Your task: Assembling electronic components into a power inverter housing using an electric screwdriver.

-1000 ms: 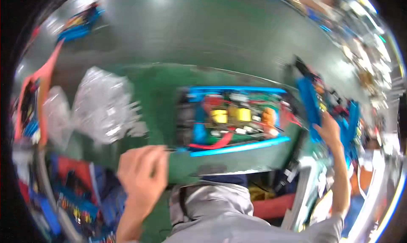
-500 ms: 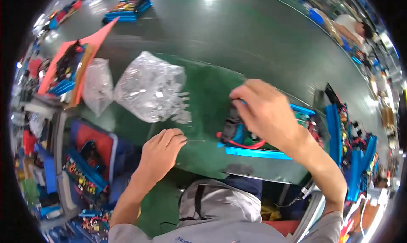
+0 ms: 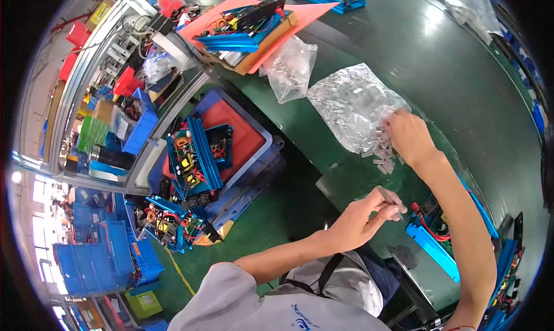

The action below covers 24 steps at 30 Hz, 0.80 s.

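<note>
My left hand (image 3: 365,220) is closed in a pinch over the near edge of the bench, with a small clear strip (image 3: 397,206) between thumb and fingers. My right hand (image 3: 411,137) reaches to a large clear plastic bag (image 3: 353,100) and the small clear strips (image 3: 383,161) spilled at its mouth. Its fingers are bent down and pressed together among the strips; what they hold is hidden. Under my right forearm lies a blue metal-cased electronic unit (image 3: 433,251) with red wires, partly covered by the arm.
A second clear bag (image 3: 291,68) lies beside the first. Behind it, a pink sheet and cardboard carry another blue unit (image 3: 231,41). A blue crate (image 3: 254,175) holding more units stands left of the bench. Further units (image 3: 503,264) line the right edge.
My head view has swung left. My right hand has left the blue unit for the spilled strips. My left hand has lifted off the bench and now pinches a strip.
</note>
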Each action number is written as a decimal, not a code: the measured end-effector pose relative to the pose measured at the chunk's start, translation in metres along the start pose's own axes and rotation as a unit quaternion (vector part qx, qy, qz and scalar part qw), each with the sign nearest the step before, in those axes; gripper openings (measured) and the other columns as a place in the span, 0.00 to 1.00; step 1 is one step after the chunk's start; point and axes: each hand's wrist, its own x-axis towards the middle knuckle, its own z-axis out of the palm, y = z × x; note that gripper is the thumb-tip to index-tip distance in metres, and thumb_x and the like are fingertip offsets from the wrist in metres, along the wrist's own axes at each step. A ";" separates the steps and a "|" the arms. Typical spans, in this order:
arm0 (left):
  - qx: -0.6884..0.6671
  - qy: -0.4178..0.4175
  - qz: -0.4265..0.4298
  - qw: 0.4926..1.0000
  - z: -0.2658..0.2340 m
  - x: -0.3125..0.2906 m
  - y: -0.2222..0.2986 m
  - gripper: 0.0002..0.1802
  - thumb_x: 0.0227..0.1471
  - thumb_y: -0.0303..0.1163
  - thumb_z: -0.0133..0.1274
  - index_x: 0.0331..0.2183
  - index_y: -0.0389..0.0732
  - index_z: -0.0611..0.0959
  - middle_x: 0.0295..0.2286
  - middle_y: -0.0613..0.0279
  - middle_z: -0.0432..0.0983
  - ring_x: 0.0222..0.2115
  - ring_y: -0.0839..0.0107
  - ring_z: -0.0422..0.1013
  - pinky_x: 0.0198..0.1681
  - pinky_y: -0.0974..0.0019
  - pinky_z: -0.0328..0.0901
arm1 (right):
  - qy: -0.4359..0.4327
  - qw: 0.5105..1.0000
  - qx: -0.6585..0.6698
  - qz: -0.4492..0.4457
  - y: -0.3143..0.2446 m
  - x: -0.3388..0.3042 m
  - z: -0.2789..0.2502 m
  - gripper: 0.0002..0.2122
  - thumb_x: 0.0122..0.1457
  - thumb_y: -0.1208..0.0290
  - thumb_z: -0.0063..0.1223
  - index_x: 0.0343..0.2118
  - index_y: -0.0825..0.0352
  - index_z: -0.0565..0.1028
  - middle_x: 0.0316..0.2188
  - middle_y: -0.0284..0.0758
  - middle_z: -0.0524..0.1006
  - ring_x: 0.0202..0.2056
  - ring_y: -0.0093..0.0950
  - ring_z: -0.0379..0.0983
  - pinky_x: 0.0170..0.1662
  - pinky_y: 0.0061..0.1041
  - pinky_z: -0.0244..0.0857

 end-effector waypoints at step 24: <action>0.069 0.045 -0.016 0.996 0.016 0.023 -0.007 0.14 0.66 0.32 0.46 0.44 0.29 0.75 0.39 0.55 0.75 0.36 0.70 0.75 0.41 0.68 0.71 | 0.400 0.849 0.312 0.148 -0.079 -0.246 -0.047 0.12 0.51 0.79 0.61 0.39 0.65 0.78 0.35 0.38 0.77 0.35 0.35 0.76 0.36 0.30 0.71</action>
